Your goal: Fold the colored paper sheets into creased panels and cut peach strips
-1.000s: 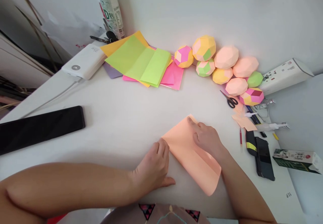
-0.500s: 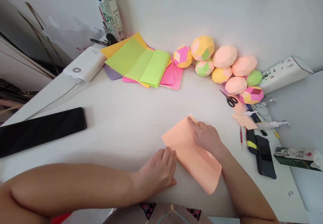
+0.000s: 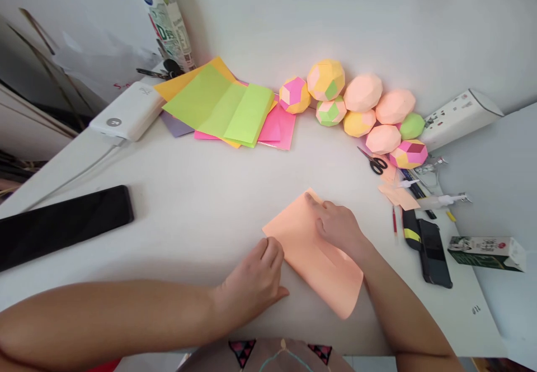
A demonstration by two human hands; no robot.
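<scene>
A sheet of peach paper lies folded over on itself in front of me, its near right end still curling up off the table. My right hand rests on it, the index finger stretched out and pressing near the far corner, thumb apart. At the paper's left edge, close to the left corner, my left hand is closed in a loose fist. Its bent fingers touch that edge, while the thumb sticks out to the side, off the paper.
Coloured paper sheets lie at the back, beside faceted paper balls. Scissors, paper scraps, a cutter and a phone sit right. A black phone and a white power bank are left.
My left hand has slid a little along the paper's edge toward its left corner. My right hand keeps its place on the sheet. The whole view has shifted slightly.
</scene>
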